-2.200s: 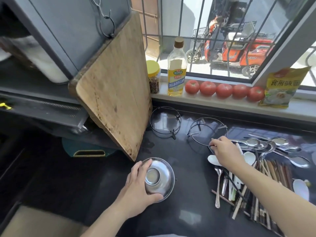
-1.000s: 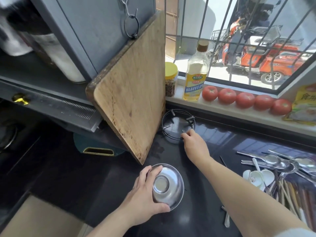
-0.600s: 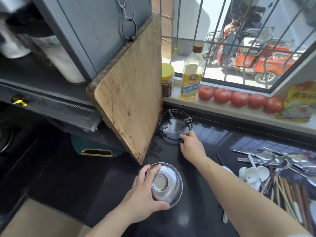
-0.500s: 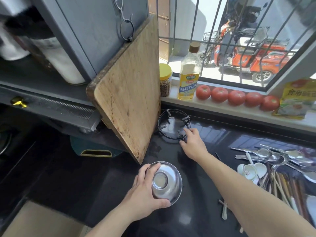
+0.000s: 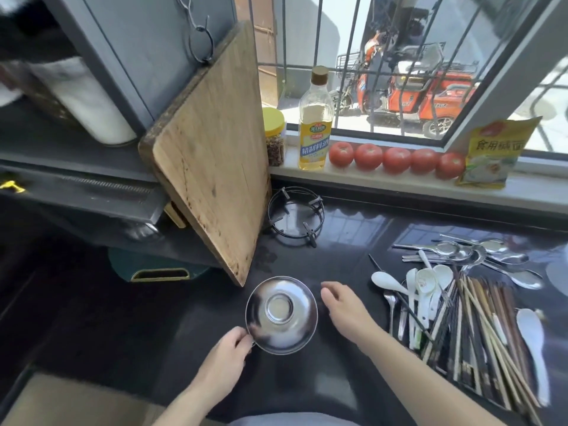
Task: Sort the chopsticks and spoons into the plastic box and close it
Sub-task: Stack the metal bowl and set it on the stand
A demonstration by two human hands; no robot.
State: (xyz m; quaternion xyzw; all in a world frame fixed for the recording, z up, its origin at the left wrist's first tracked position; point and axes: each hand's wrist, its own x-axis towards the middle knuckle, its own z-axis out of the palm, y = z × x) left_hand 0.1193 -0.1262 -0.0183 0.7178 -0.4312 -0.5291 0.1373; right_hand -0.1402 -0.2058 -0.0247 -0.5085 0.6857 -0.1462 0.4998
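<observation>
A heap of wooden and dark chopsticks [image 5: 479, 336] lies on the black counter at the right. White ceramic spoons [image 5: 427, 281] and metal spoons [image 5: 467, 250] lie at its far end. No plastic box is in view. An upside-down steel bowl [image 5: 281, 315] sits in front of me. My left hand [image 5: 227, 352] pinches the bowl's near left rim. My right hand [image 5: 341, 305] hovers just right of the bowl with relaxed fingers, holding nothing, left of the cutlery.
A black wire ring stand [image 5: 295, 215] sits behind the bowl. A wooden cutting board [image 5: 212, 149] hangs slanted at the left. On the window sill stand a spice jar [image 5: 274, 136], an oil bottle [image 5: 315, 124], several tomatoes [image 5: 396, 158] and a yellow packet [image 5: 491, 152].
My right hand carried the right wire stand left to the other one, let go of the stand, and drew back beside the bowl. My left hand slid from the bowl's top to its near rim.
</observation>
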